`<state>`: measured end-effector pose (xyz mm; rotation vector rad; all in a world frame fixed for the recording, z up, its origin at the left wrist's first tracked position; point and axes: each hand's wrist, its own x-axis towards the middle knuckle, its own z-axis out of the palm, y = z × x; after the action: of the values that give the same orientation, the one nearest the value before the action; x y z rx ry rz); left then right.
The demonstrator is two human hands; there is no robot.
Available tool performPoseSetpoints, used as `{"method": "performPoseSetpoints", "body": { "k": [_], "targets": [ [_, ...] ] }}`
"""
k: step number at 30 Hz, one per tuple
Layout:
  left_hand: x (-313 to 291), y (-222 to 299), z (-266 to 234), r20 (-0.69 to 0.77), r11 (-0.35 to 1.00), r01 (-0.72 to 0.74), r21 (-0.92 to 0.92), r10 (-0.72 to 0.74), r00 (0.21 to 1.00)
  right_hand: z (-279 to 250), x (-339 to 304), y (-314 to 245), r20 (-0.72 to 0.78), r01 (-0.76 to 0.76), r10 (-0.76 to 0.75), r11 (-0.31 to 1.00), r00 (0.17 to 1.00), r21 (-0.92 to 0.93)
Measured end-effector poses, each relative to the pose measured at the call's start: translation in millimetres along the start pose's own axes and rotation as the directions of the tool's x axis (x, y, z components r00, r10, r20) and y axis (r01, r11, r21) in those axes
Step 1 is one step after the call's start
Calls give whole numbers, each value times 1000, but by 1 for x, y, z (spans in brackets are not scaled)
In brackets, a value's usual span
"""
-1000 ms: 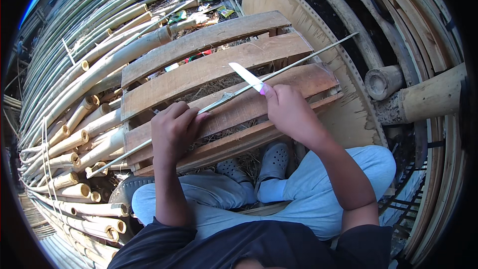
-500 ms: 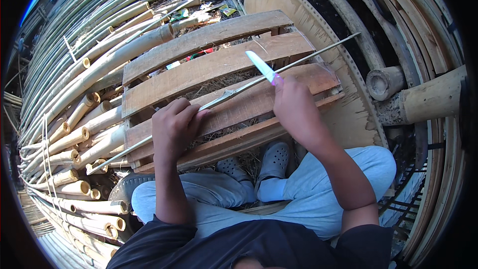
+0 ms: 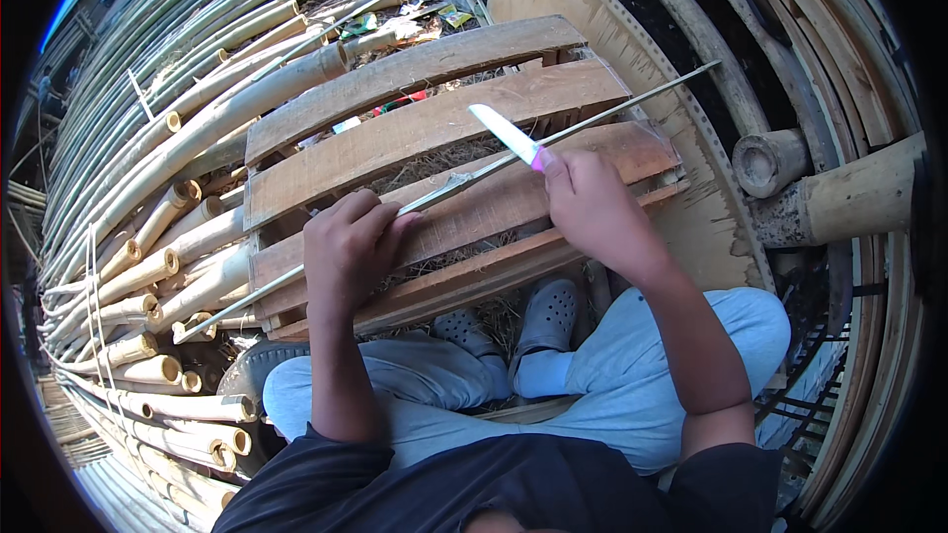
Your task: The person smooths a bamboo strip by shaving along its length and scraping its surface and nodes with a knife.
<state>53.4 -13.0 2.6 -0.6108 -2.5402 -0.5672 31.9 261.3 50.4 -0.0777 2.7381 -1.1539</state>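
Observation:
A long, thin bamboo strip [image 3: 612, 114] slants across a slatted wooden pallet [image 3: 434, 160], rising from lower left to upper right. My left hand [image 3: 348, 249] is closed around the strip, left of its middle. Just beyond those fingers, a frayed, peeled spot shows on the strip. My right hand [image 3: 598, 205] grips a knife [image 3: 512, 138] by its pink handle. The pale blade points up and to the left, over the pallet slats and on the far side of the strip. Most of the handle is hidden in my fist.
Many bamboo poles [image 3: 188, 143] lie stacked along the left, their cut ends toward the pallet. A curved plywood sheet [image 3: 681, 178] is at the right, beside a thick bamboo post [image 3: 859, 192]. Plastic litter [image 3: 425, 5] lies beyond the pallet. My feet in grey clogs [image 3: 546, 316] rest at its near side.
The knife and my right hand have shifted slightly left, and the blade now lies farther from the strip. My left hand keeps its hold in nearly the same place.

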Motion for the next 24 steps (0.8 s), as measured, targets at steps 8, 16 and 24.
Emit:
{"method": "performPoseSetpoints", "body": {
  "k": [8,16,24],
  "targets": [
    [3,2,1,13,1000,1,-12,-1,1000,30,-12,7,-35,115,-116,993,993,-13],
    [2,0,1,7,1000,0,-4,0,1000,19,-9,-5,-139,177,-152,965,979,194],
    [3,1,1,7,1000,4,-12,-4,1000,17,-8,-3,-61,185,-180,979,982,85]
  ]
}}
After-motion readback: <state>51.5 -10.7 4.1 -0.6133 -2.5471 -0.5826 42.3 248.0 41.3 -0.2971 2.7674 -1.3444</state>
